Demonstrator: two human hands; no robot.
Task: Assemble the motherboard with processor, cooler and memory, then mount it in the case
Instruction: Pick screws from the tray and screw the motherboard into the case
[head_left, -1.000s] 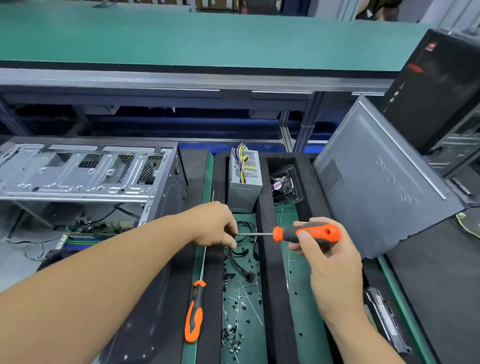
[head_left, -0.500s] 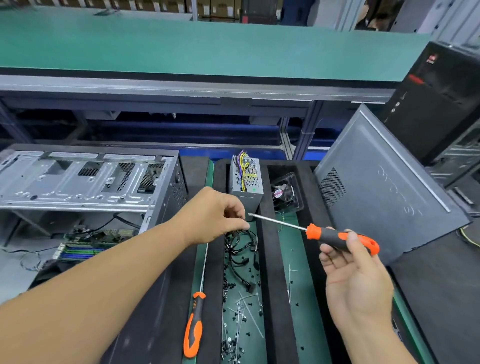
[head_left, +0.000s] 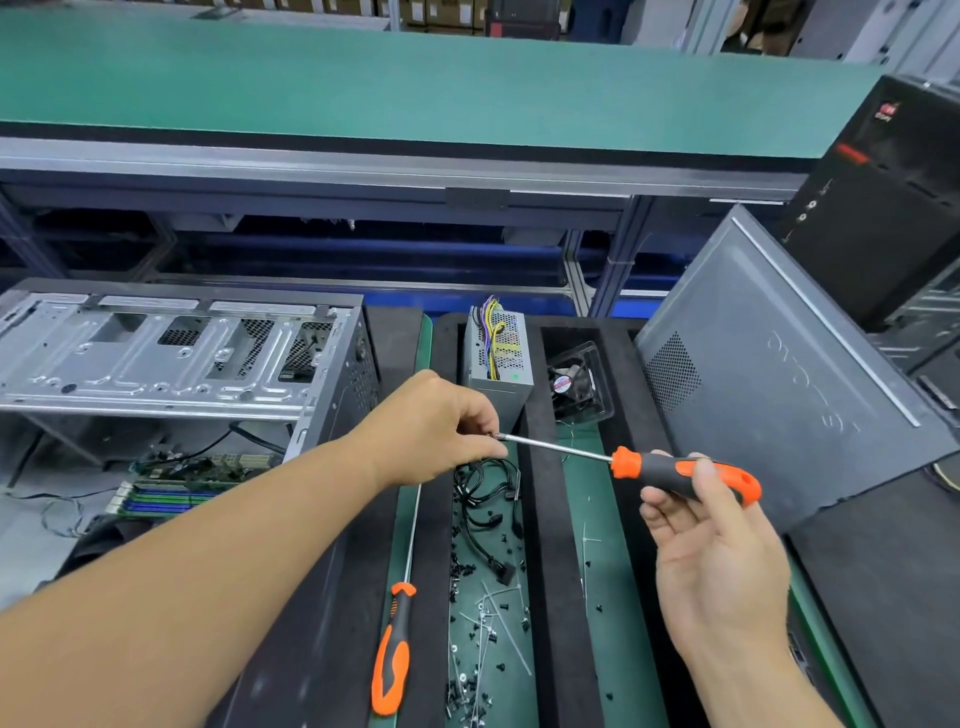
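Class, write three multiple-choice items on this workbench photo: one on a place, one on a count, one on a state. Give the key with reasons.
1. Where does the fan sit? A. right of the power supply B. inside the case C. on the upper shelf
2. How many screwdrivers show? A. one B. two C. three
3. The right hand is: A. empty B. gripping a cable C. holding a screwdriver

Key: 1 A, it lies in the tray slot beside the supply. 2 B, one held, a spare lies on the mat. 3 C, fingers wrap the orange handle.
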